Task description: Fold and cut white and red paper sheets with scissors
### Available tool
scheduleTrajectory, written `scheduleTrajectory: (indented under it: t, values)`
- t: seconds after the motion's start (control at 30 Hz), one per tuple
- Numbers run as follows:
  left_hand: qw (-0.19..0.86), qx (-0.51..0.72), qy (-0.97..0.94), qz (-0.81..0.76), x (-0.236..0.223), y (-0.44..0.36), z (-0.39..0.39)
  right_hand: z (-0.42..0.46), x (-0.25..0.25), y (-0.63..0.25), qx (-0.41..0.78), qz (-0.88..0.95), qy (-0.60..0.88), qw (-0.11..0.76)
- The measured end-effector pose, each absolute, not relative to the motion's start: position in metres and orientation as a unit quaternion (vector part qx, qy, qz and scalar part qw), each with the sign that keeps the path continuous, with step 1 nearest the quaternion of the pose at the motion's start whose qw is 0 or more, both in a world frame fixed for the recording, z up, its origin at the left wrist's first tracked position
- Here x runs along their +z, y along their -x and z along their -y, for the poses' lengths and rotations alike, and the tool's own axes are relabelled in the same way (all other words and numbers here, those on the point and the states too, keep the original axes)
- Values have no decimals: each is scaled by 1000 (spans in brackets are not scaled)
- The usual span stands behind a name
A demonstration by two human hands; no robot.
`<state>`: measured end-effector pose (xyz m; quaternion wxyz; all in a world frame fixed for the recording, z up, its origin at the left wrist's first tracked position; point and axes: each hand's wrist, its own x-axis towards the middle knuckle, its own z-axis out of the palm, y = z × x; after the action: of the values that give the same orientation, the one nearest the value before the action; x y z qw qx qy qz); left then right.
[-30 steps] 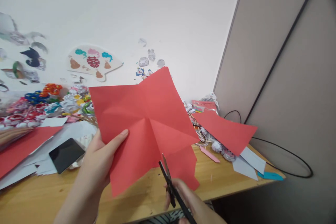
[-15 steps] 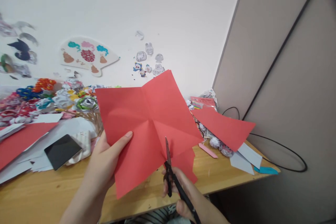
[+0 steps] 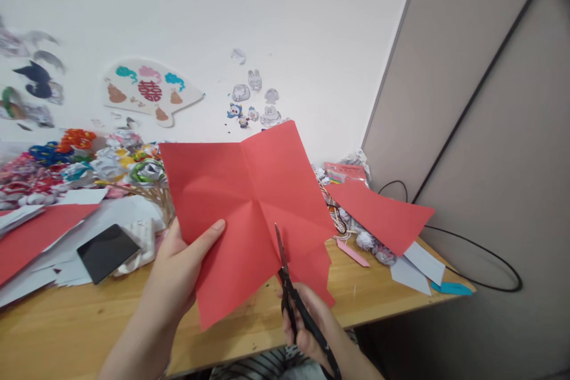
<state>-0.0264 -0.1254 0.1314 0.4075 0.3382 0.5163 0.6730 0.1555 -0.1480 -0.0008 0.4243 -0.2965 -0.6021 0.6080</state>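
Observation:
My left hand (image 3: 178,270) pinches the lower left part of a creased red paper sheet (image 3: 243,208), thumb on its front, and holds it upright above the wooden table (image 3: 111,320). Black scissors (image 3: 294,303) are gripped in my right hand (image 3: 318,323) at the bottom of the view. Their blades point up into the sheet along a crease near its lower right, where a cut flap hangs down.
A black phone (image 3: 107,252) lies on white paper scraps at the left, beside another red sheet (image 3: 31,234). A heap of coloured paper flowers (image 3: 80,163) lines the wall. A third red sheet (image 3: 383,217), scraps and a black cable (image 3: 481,261) occupy the table's right end.
The scissor blades have moved up further into the red sheet along the crease. The sheet has shifted slightly right and lower in view.

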Motion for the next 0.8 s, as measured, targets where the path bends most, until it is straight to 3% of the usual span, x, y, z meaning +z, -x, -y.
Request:
scheduleTrajectory:
  t: [0.3,0.8]
  values:
    - [411,667,-356,-510,132,27,125,145,-16,-150,593,547,299,509]
    - [413,662,-368,-505,130,25,124,160,12,-160,625,556,310,451]
